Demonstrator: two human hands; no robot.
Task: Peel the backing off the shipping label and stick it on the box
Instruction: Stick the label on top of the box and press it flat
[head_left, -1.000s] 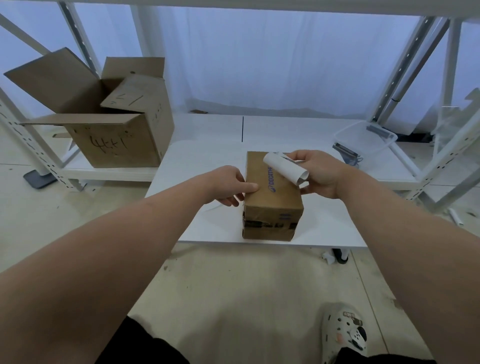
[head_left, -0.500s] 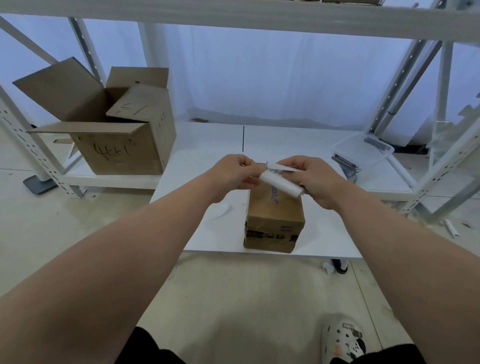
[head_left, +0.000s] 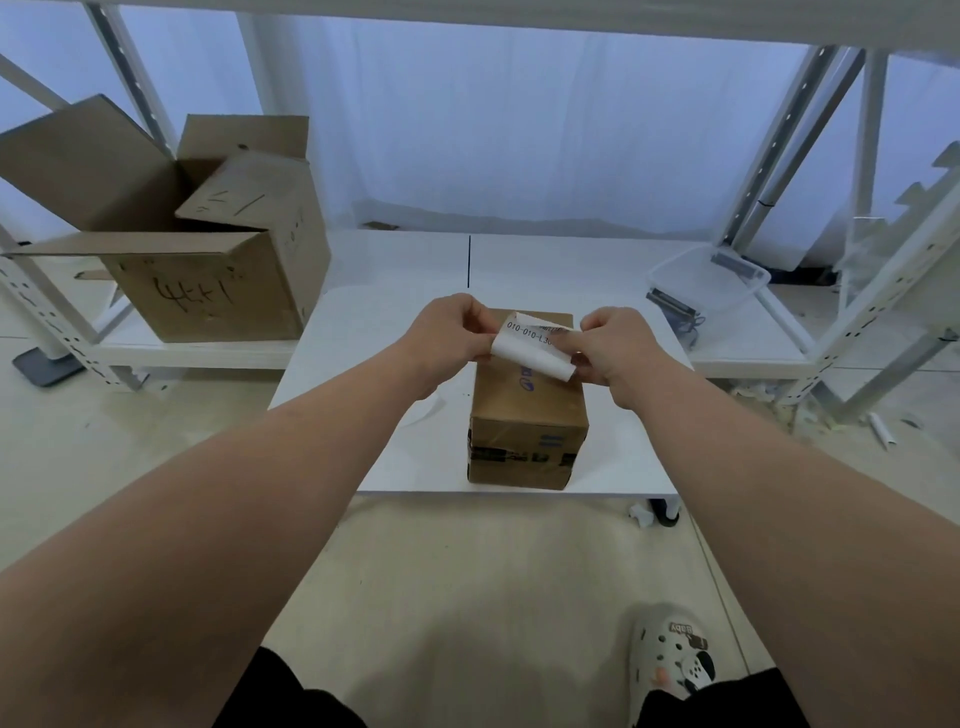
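Low white table (head_left: 613, 452) at centre frame, its near edge over a pale, scuffed floor (head_left: 467, 561); white metal shelving uprights (head_left: 769, 171) rising at both sides and a white curtain (head_left: 519, 130) across the upper middle. At upper left, on a lower white shelf, a large open carton (head_left: 208, 280) with flaps raised and black marker scrawl on its front — reads roughly "4+1", not certain. At right of centre, a clear plastic tub (head_left: 711, 280) on the shelf surface. Small brown box (head_left: 524, 415) standing upright on the table near its front edge, a blue printed logo on top partly hidden, dark tape and blue marks on the near face, too small to read. Just above the box's far end, held between both hands, the shipping label (head_left: 530, 345) — white, curled, printed "010-010-L3" before fingers cover the rest. Left hand (head_left: 452, 332) pinching the label's left edge; right hand (head_left: 608, 343) closed on its right end, one finger laid across the print. At lower right, a white perforated clog (head_left: 670, 660) with a "Baby" tag.
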